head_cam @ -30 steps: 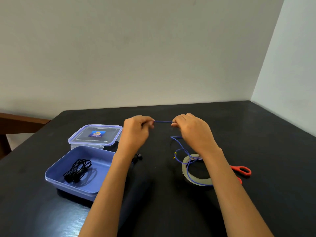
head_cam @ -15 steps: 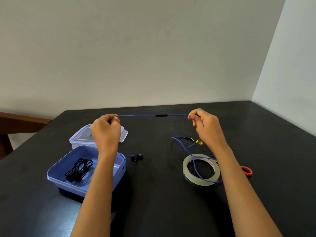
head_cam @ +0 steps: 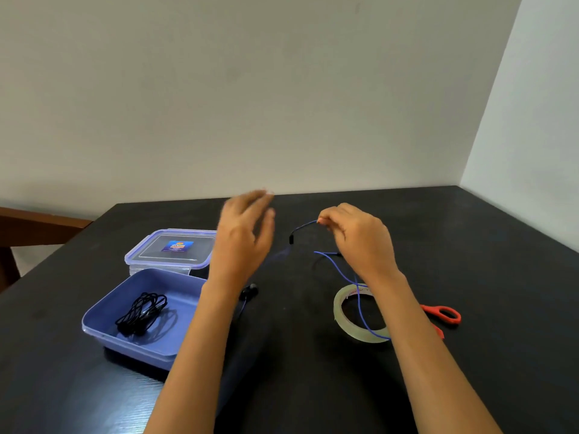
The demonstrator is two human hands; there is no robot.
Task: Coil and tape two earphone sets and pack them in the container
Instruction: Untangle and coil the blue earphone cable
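My right hand [head_cam: 354,236] pinches the blue earphone cable [head_cam: 351,277] above the black table [head_cam: 313,386]. From the pinch the cable droops left to a small black inline remote [head_cam: 291,239]; its other strands trail down across the tape roll [head_cam: 360,311]. My left hand [head_cam: 244,236] is blurred, fingers spread, holding nothing that I can see. The black earbuds [head_cam: 250,291] lie on the table beside my left wrist. A coiled black earphone set [head_cam: 142,311] lies inside the blue container [head_cam: 103,327].
The container's clear lid [head_cam: 172,247] lies flat behind the container. Red-handled scissors [head_cam: 441,313] lie right of the tape roll, partly hidden by my right forearm. A wooden piece shows at the far left edge. Walls close the table's far and right sides.
My left hand has let go of the cable and swung right toward the middle, fingers opening. The cable, stretched taut between both hands before, now hangs slack from my right hand.
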